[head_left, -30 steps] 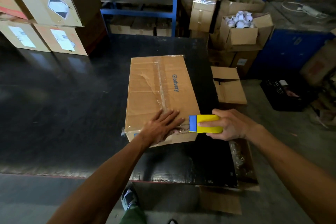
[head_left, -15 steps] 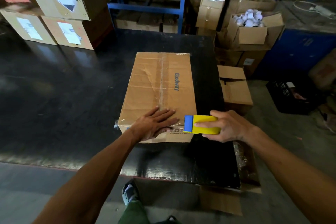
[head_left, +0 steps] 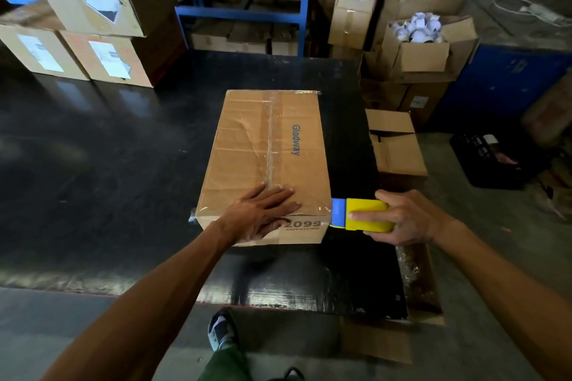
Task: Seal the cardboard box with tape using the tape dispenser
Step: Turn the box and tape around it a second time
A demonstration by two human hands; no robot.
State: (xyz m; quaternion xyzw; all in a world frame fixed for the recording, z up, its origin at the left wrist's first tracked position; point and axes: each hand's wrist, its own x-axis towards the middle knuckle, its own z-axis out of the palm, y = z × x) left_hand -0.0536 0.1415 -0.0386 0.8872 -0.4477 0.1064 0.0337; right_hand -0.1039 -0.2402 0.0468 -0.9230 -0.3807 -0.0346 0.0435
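Taping of the cardboard box (head_left: pixel 266 161), mid-frame on the counter (head_left: pixel 93 164), is under way along its near edge. Left hand (head_left: pixel 263 216) presses flat, fingers spread, holding nothing; right hand (head_left: pixel 402 218) is closed around the tape dispenser (head_left: pixel 360 215) at the lower-right corner. Next move likely calls for cutting the tape there.

There is only one view, worn on the person's head; it is looking forward and steeply down across a dark table (head_left: pixel 93 164), which is filling the middle and left of the frame; the lens is sitting close above the work, so both forearms are entering from the lower corners and the left hand (head_left: pixel 263 213) and right hand (head_left: pixel 402 216) are meeting just below centre; the wide angle is bowing the edges (the blue shelving (head_left: pixel 241 12) at the top is leaning); the person's shoe (head_left: pixel 221 331) is showing at the bottom edge, straight beneath the camera.
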